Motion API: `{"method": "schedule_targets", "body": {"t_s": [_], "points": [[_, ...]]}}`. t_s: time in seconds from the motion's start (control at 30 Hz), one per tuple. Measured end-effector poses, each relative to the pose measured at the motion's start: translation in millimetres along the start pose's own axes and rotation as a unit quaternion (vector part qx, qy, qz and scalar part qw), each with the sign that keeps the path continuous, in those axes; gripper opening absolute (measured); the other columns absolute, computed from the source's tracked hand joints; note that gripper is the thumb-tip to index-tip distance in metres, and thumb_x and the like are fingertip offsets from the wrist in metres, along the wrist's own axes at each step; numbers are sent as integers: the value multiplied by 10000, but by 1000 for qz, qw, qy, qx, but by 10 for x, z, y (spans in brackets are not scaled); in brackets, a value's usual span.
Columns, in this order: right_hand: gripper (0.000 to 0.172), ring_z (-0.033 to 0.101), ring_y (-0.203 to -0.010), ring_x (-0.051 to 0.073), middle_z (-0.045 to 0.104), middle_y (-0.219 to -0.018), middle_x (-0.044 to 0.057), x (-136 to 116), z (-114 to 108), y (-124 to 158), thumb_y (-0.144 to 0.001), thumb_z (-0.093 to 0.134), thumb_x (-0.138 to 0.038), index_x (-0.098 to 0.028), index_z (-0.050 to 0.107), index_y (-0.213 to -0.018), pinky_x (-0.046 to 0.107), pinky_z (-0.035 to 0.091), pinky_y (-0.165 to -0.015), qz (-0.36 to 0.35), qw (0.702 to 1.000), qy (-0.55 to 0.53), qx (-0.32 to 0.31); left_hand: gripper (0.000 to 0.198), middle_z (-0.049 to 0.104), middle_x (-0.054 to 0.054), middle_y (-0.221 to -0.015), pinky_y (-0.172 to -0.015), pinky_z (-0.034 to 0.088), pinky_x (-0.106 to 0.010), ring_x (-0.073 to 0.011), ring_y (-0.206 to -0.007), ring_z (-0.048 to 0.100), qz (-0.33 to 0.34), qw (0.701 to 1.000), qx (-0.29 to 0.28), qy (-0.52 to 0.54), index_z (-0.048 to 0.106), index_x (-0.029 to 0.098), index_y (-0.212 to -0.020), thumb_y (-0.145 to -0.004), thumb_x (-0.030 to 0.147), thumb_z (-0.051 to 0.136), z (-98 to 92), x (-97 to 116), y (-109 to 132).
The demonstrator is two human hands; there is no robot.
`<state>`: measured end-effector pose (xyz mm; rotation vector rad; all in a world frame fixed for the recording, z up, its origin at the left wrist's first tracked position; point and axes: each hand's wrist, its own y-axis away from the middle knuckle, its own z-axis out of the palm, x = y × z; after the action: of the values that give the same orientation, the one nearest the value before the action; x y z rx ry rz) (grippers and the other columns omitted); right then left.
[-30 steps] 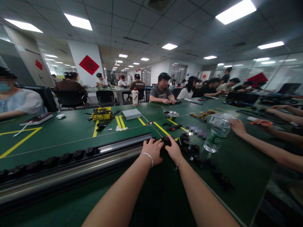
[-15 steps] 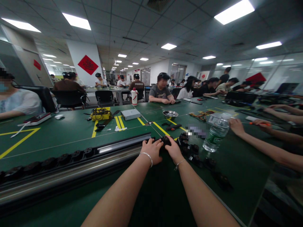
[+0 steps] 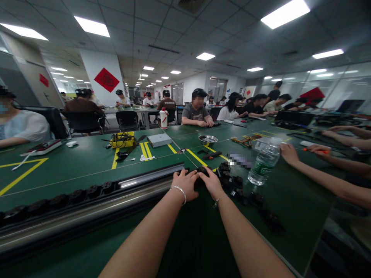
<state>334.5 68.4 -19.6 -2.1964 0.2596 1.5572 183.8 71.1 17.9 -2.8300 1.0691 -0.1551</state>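
Observation:
A long metal-and-black rail (image 3: 139, 190) lies across the table from the left, its right end under my left hand (image 3: 186, 186). The fingers of that hand are bent over the rail's end, with the thumb on the near side. My right hand (image 3: 212, 182) is closed on a small black round part (image 3: 203, 169) against that end; the fingers partly hide it. A row of similar black round parts (image 3: 78, 196) lines the rail's far side. More black parts (image 3: 237, 181) lie in a loose line just right of my right hand.
A water bottle (image 3: 263, 164) stands to the right, near another person's hand (image 3: 290, 154). Farther back are a metal bowl (image 3: 208, 139), a grey box (image 3: 159, 139), a yellow box with cables (image 3: 123, 139) and a red-and-white flask (image 3: 164, 119). Co-workers sit around the table.
My right fingers have drawn slightly left, closer to my left hand, over the black round part. The rail and the loose parts stay where they were.

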Motion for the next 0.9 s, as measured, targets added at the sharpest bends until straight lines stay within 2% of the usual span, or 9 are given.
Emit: {"method": "schedule_targets", "body": {"t_s": [0.37, 0.9], "points": [[410, 587, -969, 212, 662, -1020, 68, -40, 10, 6, -701, 541, -353, -170, 624, -1057, 335, 435, -876, -15, 998, 59, 31, 729, 368, 34, -1418, -905, 315, -525, -309, -1218, 320, 3, 1000, 25, 4, 329, 344, -1313, -628, 514, 511, 9, 2, 27], [385, 601, -913, 208, 672, -969, 67, -68, 18, 15, -721, 493, -335, -169, 630, -1041, 322, 453, -828, -38, 992, 110, 49, 747, 340, 49, -1439, -913, 308, -519, -304, -1219, 317, -12, 1000, 0, 7, 314, 348, -1331, -627, 496, 513, -32, 19, 0]]}}
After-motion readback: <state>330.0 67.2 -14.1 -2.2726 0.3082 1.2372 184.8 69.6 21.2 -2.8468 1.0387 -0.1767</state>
